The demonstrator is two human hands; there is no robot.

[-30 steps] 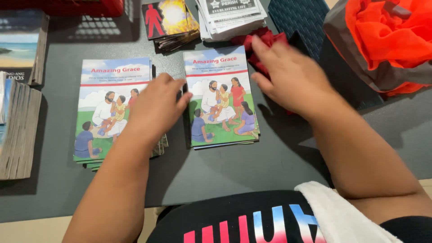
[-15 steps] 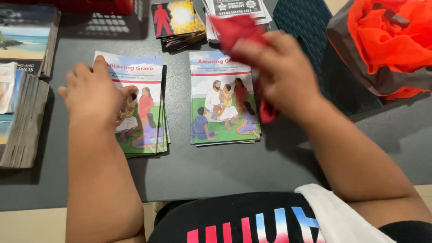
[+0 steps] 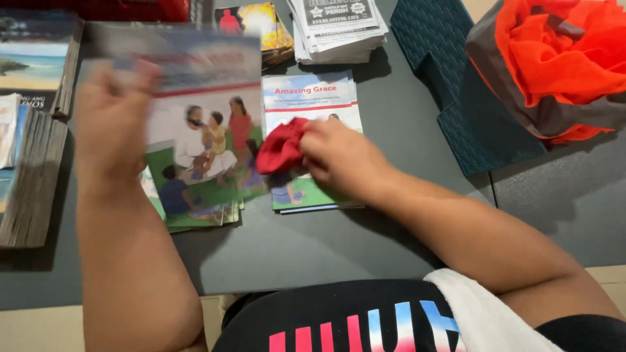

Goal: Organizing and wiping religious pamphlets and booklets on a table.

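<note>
Blurred booklet (image 3: 195,124); half-hidden stack (image 3: 313,98) underneath.

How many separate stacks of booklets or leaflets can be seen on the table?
6: under the lifted booklet, under the right hand holding the red cloth, two at the top centre, and two at the left edge. More may lie off-frame.
</note>
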